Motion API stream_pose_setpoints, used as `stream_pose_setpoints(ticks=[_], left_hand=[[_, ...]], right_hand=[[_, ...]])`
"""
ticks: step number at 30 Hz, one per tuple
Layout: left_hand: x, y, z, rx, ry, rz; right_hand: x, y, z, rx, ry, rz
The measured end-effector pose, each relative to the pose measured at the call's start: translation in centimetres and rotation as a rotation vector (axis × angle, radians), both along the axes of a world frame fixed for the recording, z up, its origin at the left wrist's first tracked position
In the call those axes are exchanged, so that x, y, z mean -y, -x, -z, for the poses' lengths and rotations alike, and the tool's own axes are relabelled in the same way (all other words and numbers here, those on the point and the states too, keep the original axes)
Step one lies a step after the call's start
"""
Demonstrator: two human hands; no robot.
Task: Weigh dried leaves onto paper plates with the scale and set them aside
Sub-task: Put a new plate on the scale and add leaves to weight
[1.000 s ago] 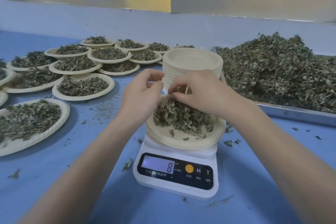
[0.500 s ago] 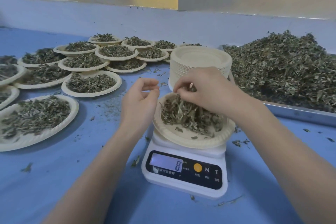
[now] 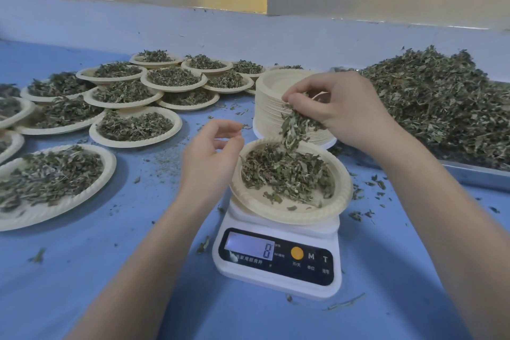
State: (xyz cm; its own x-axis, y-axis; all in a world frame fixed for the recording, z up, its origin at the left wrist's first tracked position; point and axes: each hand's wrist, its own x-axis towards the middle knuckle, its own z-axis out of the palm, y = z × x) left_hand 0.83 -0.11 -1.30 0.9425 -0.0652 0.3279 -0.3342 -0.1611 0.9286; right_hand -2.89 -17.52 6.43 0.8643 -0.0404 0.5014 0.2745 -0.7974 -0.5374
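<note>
The scale (image 3: pixel 278 254) sits on the blue table (image 3: pixel 82 270) at 6 o'clock in the head view, carrying a paper plate (image 3: pixel 292 217) of dried leaves (image 3: pixel 287 174); its display shows 8. The right hand (image 3: pixel 342 110) hovers above the plate's 12 o'clock edge, fingers (image 3: pixel 296 98) curled round a pinch of leaves (image 3: pixel 294 125) that dangles toward the heap. The left hand (image 3: pixel 209 157) hangs at the plate's 9 o'clock side, fingers loosely curled, holding nothing. Filled plates (image 3: pixel 135 125) lie at 10 o'clock, an empty stack (image 3: pixel 278 107) at 12, the bulk leaf pile (image 3: pixel 441 102) at 2. The risk, as I judge it: light leaves may scatter past the rim onto the table, and a wrist brushing the plate could tip it or falsify the reading.
</note>
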Motion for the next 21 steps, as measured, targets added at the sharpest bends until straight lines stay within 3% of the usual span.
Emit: stream_pose_setpoints(ticks=[7, 21], left_hand=[[-0.1, 0.2, 0.0, 0.009, -0.023, 0.011], [-0.2, 1.2, -0.5, 0.065, -0.031, 0.111]], right_hand=[[0.2, 0.4, -0.5, 0.034, -0.085, -0.009], [-0.5, -0.1, 0.4, -0.013, 0.033, 0.022]])
